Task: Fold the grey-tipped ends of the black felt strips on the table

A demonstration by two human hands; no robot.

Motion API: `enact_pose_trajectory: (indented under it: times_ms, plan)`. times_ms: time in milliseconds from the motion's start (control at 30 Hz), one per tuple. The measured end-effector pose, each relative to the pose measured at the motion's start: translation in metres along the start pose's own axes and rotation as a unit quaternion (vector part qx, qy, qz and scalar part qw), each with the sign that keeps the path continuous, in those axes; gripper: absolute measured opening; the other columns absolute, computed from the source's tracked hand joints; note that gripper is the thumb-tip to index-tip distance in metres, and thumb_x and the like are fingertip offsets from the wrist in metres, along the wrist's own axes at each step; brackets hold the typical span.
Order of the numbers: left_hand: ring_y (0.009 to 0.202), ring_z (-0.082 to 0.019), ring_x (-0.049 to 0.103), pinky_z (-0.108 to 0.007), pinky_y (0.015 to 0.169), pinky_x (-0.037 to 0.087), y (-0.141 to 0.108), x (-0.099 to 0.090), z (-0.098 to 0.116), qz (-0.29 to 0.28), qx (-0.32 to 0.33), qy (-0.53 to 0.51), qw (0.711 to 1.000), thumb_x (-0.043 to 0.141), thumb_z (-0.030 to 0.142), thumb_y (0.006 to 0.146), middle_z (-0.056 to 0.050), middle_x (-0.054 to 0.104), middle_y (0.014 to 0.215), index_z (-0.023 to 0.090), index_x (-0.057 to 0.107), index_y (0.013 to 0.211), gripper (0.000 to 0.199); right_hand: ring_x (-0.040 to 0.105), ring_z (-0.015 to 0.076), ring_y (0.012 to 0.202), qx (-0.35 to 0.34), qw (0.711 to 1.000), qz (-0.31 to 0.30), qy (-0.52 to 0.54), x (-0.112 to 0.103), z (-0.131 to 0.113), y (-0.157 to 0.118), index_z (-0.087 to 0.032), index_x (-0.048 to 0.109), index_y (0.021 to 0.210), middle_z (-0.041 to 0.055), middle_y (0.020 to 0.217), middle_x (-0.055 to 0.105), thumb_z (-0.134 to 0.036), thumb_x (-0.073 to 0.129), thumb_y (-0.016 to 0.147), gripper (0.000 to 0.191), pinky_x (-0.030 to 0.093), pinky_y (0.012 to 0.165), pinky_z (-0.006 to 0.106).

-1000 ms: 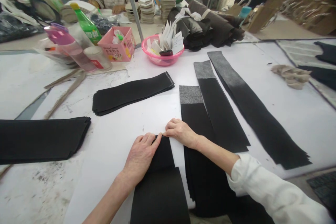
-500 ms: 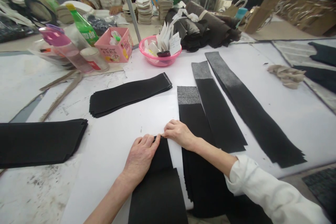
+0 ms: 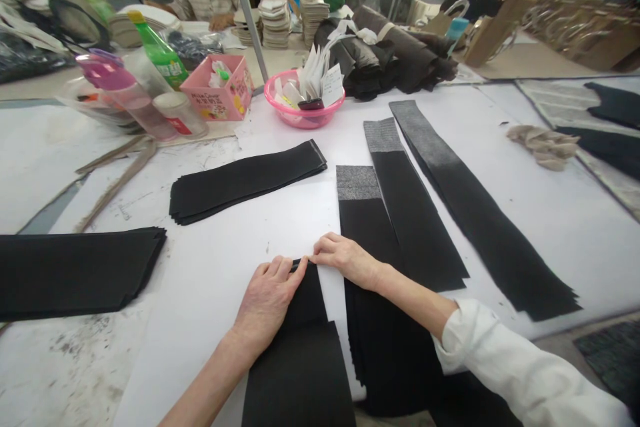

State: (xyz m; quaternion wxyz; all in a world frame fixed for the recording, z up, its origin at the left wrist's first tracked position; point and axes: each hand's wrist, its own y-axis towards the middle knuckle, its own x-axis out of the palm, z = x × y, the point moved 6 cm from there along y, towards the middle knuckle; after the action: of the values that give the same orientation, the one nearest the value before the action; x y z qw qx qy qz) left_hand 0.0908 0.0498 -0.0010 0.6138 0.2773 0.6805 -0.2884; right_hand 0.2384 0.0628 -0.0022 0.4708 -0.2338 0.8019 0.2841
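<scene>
My left hand [image 3: 267, 300] is closed over the far end of a black fabric strip [image 3: 311, 300], its thumb and fingers pressing the narrow edge. Just to the right, my right hand [image 3: 350, 261] pinches the corner of that same edge, the fingertips of both hands almost touching. A thin grey line shows along the edge between the fingers. Nearer me, a wider black fabric piece [image 3: 300, 373] lies in line with the strip. Beside my right forearm is a stack of black strips [image 3: 367, 227] with a speckled grey end, partly hidden under the arm.
Two more grey-ended stacks, a middle one [image 3: 420, 207] and a long one [image 3: 480, 227], lie to the right. Black stacks lie ahead [image 3: 245, 180] and at the left [image 3: 75, 273]. Behind stand a pink basin [image 3: 305, 119], a pink box [image 3: 217, 90] and bottles. Two people are at the back.
Hands and fabric stay almost in place. My right hand has shifted very slightly, its fingertips still at the strip's edge, and the whole view has moved a little.
</scene>
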Motion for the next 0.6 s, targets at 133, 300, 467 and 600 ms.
enact_pose_trajectory:
  times_ms: [133,300,467,600]
  plan:
    - [0.096,-0.023,0.049,-0.038,0.083,0.044,0.000,-0.001,0.002,0.000,0.002,0.006,1.000,0.046,0.009,0.089,-0.007,0.053,0.101,0.019,0.041,0.137,0.049,0.049,0.0179,0.102,0.015,1.000,0.003,-0.020,-0.001,-0.002,-0.002,-0.022,0.062,0.114,0.0063,0.106,0.056,-0.017,0.048,0.097,0.023,0.046,0.088,0.031]
    - [0.097,-0.024,0.048,-0.038,0.083,0.044,0.000,-0.002,0.004,0.006,0.003,0.016,1.000,0.044,0.009,0.089,-0.008,0.053,0.102,0.018,0.042,0.135,0.047,0.049,0.0191,0.104,0.038,0.999,0.014,-0.025,0.001,-0.003,-0.005,-0.024,0.062,0.117,0.0066,0.108,0.057,-0.018,0.052,0.096,0.024,0.044,0.090,0.034]
    - [0.095,-0.024,0.049,-0.038,0.080,0.045,0.000,-0.005,0.005,0.018,0.001,0.027,0.999,0.044,0.008,0.089,-0.008,0.053,0.100,0.018,0.044,0.134,0.046,0.053,0.0170,0.104,0.084,0.994,0.037,0.063,0.001,0.004,-0.008,-0.027,0.066,0.112,0.0029,0.110,0.059,-0.010,0.051,0.095,0.029,0.044,0.092,0.030]
    - [0.094,-0.023,0.049,-0.038,0.080,0.045,-0.002,-0.007,0.004,0.040,-0.002,0.022,0.999,0.044,0.008,0.088,-0.008,0.053,0.100,0.019,0.043,0.134,0.047,0.054,0.0159,0.107,0.118,0.983,0.077,0.117,-0.001,0.007,-0.009,-0.026,0.064,0.117,0.0034,0.112,0.061,-0.004,0.049,0.092,0.036,0.045,0.093,0.029]
